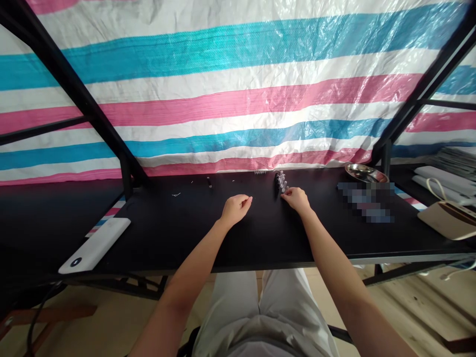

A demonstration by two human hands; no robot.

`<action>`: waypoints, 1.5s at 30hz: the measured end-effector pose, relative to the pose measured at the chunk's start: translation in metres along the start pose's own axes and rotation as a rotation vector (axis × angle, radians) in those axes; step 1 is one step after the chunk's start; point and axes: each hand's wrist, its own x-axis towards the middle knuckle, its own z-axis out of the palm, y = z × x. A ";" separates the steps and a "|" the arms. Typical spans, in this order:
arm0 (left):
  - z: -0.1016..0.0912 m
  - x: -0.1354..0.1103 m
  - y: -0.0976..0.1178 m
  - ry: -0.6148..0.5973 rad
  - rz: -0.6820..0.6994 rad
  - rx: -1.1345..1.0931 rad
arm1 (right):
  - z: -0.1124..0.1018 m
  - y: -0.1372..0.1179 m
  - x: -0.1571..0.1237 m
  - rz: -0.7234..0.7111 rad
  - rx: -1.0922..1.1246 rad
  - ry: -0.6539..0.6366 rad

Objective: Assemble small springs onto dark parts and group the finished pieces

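My left hand (pixel 235 208) rests on the black table (pixel 193 238) with its fingers curled and thumb pinched to the forefinger; anything in the pinch is too small to name. My right hand (pixel 296 198) lies a little to the right, fingers bunched together and fingertips touching a small dark holder with a row of tiny clear pieces (pixel 280 182). Whether those fingers hold one of the pieces is not clear. A short row of small metal pins (pixel 260 172) lies just behind, near the table's back edge.
A white power bank (pixel 94 245) lies at the table's left front corner. A metal dish (pixel 365 173) stands at the back right, with a blurred patch (pixel 366 201) in front of it. A small dark part (pixel 209 182) lies at the back. Black frame bars and a striped tarp stand behind.
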 end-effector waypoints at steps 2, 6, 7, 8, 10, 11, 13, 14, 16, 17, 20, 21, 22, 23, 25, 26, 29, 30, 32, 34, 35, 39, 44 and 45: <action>0.000 0.000 0.000 -0.002 -0.002 0.001 | 0.000 0.000 0.000 -0.002 -0.007 0.004; 0.000 0.000 -0.001 -0.009 -0.002 0.005 | 0.000 0.000 0.000 -0.005 0.001 -0.008; 0.000 0.000 -0.001 -0.012 -0.003 0.007 | -0.001 0.000 -0.001 -0.006 0.004 -0.011; 0.000 0.000 -0.001 -0.013 -0.005 0.009 | -0.001 0.000 -0.001 -0.007 0.004 -0.012; 0.000 0.000 -0.001 -0.015 -0.006 0.011 | -0.001 -0.001 -0.001 -0.008 -0.005 -0.009; 0.000 0.000 -0.001 -0.016 -0.006 0.012 | -0.001 -0.001 -0.002 -0.007 -0.015 -0.007; 0.000 0.000 -0.001 -0.016 -0.005 0.012 | -0.002 -0.002 -0.003 0.002 -0.040 -0.008; 0.000 0.000 -0.001 -0.016 -0.004 0.013 | -0.002 -0.003 -0.003 0.011 -0.050 -0.011; 0.000 0.000 -0.001 -0.017 -0.001 0.013 | -0.003 -0.005 -0.004 0.029 -0.065 -0.015; 0.000 0.000 -0.001 -0.015 -0.002 0.012 | -0.003 -0.006 -0.005 0.036 -0.067 -0.014; 0.000 0.000 -0.001 -0.017 -0.005 0.013 | -0.003 -0.007 -0.006 0.032 -0.040 0.004; 0.000 0.000 -0.001 -0.017 -0.006 0.014 | -0.003 -0.007 -0.005 0.023 -0.023 0.013; 0.000 0.000 -0.001 -0.018 -0.007 0.015 | -0.003 -0.006 -0.005 0.014 -0.006 0.018; 0.000 0.000 -0.001 -0.018 -0.006 0.015 | -0.002 -0.005 -0.004 0.006 0.009 0.022; 0.000 0.000 -0.001 -0.017 -0.006 0.014 | 0.000 -0.003 -0.002 -0.005 0.023 0.023; 0.000 0.000 -0.001 -0.016 -0.007 0.012 | 0.001 -0.002 -0.001 -0.008 0.024 0.025; 0.000 0.000 -0.001 -0.014 -0.008 0.010 | 0.003 0.000 0.002 -0.016 0.022 0.038; 0.000 0.000 -0.001 -0.014 -0.008 0.009 | 0.004 0.001 0.002 -0.018 0.023 0.044; 0.000 0.000 -0.001 -0.014 -0.007 0.008 | 0.005 0.001 0.003 -0.021 0.028 0.051; 0.001 -0.001 -0.001 -0.011 -0.008 0.008 | 0.005 0.001 0.003 -0.024 0.035 0.051; 0.001 -0.001 -0.002 -0.011 -0.008 0.008 | 0.006 0.001 0.003 -0.023 0.037 0.049; 0.001 -0.001 -0.003 -0.011 -0.014 0.006 | 0.006 0.000 0.001 -0.021 0.019 0.035; 0.001 -0.001 -0.005 -0.006 -0.025 0.005 | 0.006 -0.001 0.001 -0.017 -0.007 0.026; 0.001 -0.001 -0.005 -0.005 -0.025 0.007 | 0.006 -0.001 0.002 -0.016 -0.009 0.024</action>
